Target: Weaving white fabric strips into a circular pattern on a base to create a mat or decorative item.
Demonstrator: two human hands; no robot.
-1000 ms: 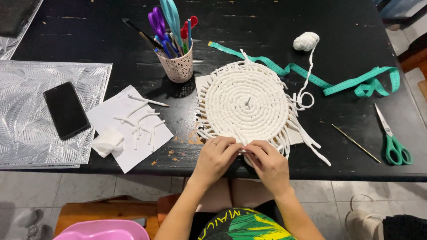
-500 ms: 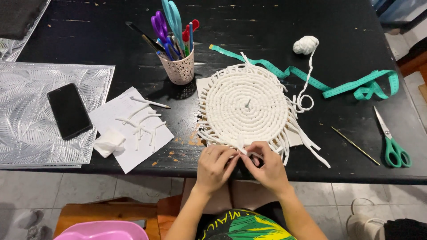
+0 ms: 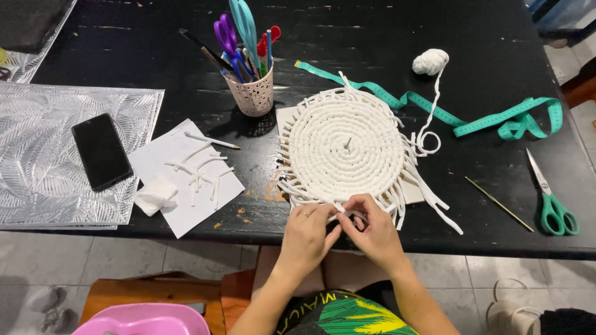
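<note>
A round white coiled-cord mat (image 3: 347, 146) with fringe strands all round lies on the black table (image 3: 385, 37). My left hand (image 3: 307, 239) and my right hand (image 3: 371, 232) meet at its near edge, fingertips pinching white fringe strands. A cord runs from the mat's right side up to a small white cord ball (image 3: 430, 61). A pin or needle stands at the mat's centre.
A cup of scissors and pens (image 3: 251, 87) stands left of the mat. White paper with cut cord bits (image 3: 189, 174), a black phone (image 3: 101, 151) on a silver mat, a teal tape measure (image 3: 496, 121), green scissors (image 3: 551, 205) and a thin stick (image 3: 500, 203) lie around.
Both hands stay at the mat's near edge; the fingers have shifted slightly while working the fringe strands. The mat has not moved.
</note>
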